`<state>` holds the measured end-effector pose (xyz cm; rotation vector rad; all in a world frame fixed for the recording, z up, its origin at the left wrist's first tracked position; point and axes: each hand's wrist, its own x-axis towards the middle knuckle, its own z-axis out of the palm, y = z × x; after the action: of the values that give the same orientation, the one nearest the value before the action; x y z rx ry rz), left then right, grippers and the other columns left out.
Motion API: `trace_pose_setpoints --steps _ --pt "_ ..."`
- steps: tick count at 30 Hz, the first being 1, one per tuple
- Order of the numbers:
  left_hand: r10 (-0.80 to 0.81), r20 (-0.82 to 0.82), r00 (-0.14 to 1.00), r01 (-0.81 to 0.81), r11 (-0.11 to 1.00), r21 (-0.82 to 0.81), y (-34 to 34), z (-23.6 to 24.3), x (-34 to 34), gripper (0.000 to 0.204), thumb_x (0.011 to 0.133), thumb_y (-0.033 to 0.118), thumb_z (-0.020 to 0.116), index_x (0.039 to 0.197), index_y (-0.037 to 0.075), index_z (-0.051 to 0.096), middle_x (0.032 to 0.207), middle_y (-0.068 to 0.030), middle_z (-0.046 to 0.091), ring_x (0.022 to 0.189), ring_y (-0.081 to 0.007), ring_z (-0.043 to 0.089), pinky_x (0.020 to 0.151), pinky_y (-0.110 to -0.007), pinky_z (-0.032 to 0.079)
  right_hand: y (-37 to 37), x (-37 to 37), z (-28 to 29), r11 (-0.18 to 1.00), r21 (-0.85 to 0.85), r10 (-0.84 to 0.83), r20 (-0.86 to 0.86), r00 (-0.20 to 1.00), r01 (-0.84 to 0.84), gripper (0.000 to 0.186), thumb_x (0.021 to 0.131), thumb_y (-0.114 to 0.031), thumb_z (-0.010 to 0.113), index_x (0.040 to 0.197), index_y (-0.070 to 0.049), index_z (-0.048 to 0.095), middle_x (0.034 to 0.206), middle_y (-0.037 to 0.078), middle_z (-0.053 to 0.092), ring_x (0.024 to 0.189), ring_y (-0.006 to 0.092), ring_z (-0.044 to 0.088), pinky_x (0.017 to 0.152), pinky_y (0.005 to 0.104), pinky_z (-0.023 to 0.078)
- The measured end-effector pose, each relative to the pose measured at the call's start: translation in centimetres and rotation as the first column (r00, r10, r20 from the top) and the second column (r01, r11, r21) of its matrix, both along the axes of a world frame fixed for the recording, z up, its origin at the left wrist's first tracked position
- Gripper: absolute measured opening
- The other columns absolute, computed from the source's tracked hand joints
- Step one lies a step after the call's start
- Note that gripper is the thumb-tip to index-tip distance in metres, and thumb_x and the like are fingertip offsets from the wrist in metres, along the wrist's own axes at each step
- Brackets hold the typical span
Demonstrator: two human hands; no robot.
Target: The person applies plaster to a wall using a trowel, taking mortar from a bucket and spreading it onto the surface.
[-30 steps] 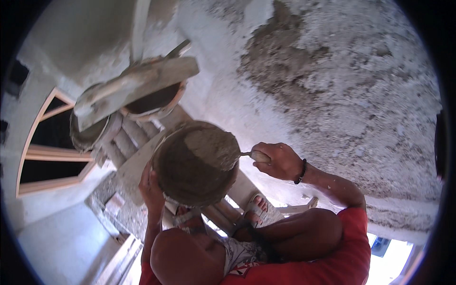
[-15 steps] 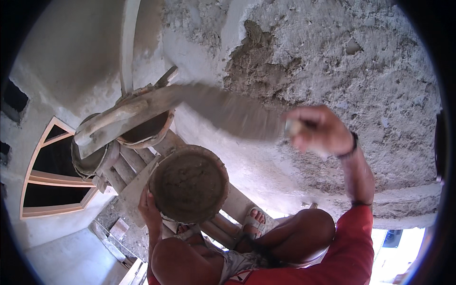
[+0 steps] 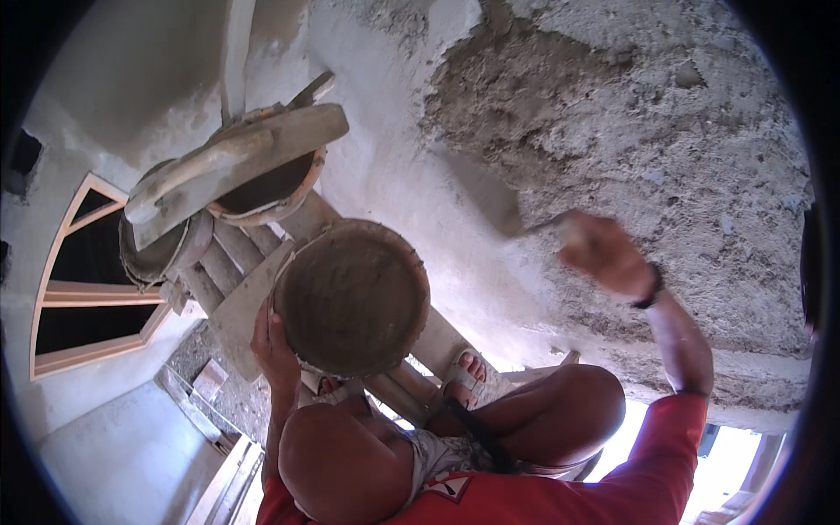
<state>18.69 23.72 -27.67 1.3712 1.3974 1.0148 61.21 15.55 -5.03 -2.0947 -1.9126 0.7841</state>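
Well, the wall (image 3: 700,166): partly covered, I'd judge; one ragged dark patch (image 3: 516,96) looks like mortar, while the rough, paler surface around it seems left to do.
Bucket (image 3: 423,293): beyond the person's knees, with plenty of mortar (image 3: 350,302) inside.
Left hand (image 3: 276,354): clasping the bucket's left rim.
Right hand (image 3: 606,254): curled round the trowel (image 3: 488,199) handle; blur hides whether the blade touches the wall or carries anything.

Curled right hand (image 3: 605,254), left hand (image 3: 276,346) lower
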Motion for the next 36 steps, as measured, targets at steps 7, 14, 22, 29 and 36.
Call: trace_pose_setpoints --steps 7,14,22,29,36 --pt "-0.047 -0.077 0.996 0.048 0.999 0.015 -0.3 0.8 0.9 0.043 0.103 0.027 0.049 0.13 -0.006 0.056 0.122 -0.021 0.064 0.116 -0.0281 0.06 0.1 -0.037 0.044 3.5 -8.5 -6.4 0.884 -0.095 0.394 0.68 0.618 -0.458 0.03 0.087 -0.01 0.054 0.116 -0.006 0.059 0.088 0.016 0.064 0.078 0.0294 0.067 0.064 0.0397 0.057" --pt "-0.025 -0.023 0.999 0.025 1.0 0.019 -1.3 1.7 2.3 0.041 0.101 0.022 0.051 0.132 -0.004 0.055 0.127 -0.0212 0.063 0.12 -0.028 0.059 0.101 -0.036 0.043 2.7 -10.8 -15.1 0.887 -0.237 0.455 0.307 0.836 -0.396 0.029 0.087 -0.02 0.059 0.115 -0.011 0.06 0.077 0.019 0.066 0.07 0.0362 0.067 0.061 0.0475 0.054" --pt "-0.036 -0.038 0.999 0.036 0.999 0.016 -1.5 1.9 2.5 0.039 0.101 0.018 0.049 0.133 -0.004 0.054 0.125 -0.0217 0.063 0.118 -0.0251 0.06 0.099 -0.035 0.044 -0.5 -10.5 -17.6 0.92 -0.061 0.381 -0.083 0.921 -0.386 0.039 0.081 -0.021 0.067 0.117 -0.008 0.059 0.092 0.018 0.068 0.079 0.0373 0.067 0.069 0.0472 0.055" --pt "-0.005 -0.008 1.0 0.005 0.999 -0.05 -1.0 1.7 1.0 0.038 0.101 0.016 0.049 0.133 -0.003 0.054 0.126 -0.0217 0.063 0.116 -0.025 0.06 0.1 -0.034 0.044 -1.7 -9.4 -18.8 0.949 0.014 0.314 0.005 0.949 -0.314 0.035 0.08 -0.02 0.068 0.113 -0.009 0.061 0.095 0.015 0.069 0.079 0.0352 0.067 0.068 0.0448 0.055" --pt "-0.038 -0.029 0.999 0.036 0.998 -0.06 0.2 -1.4 -1.3 0.043 0.103 0.024 0.048 0.13 -0.008 0.055 0.124 -0.0227 0.063 0.116 -0.0291 0.059 0.1 -0.038 0.044 -1.0 -8.7 -14.3 0.96 0.0 0.28 0.071 0.957 -0.281 0.033 0.085 -0.026 0.063 0.115 -0.013 0.058 0.093 0.013 0.068 0.083 0.0326 0.068 0.072 0.0449 0.055"
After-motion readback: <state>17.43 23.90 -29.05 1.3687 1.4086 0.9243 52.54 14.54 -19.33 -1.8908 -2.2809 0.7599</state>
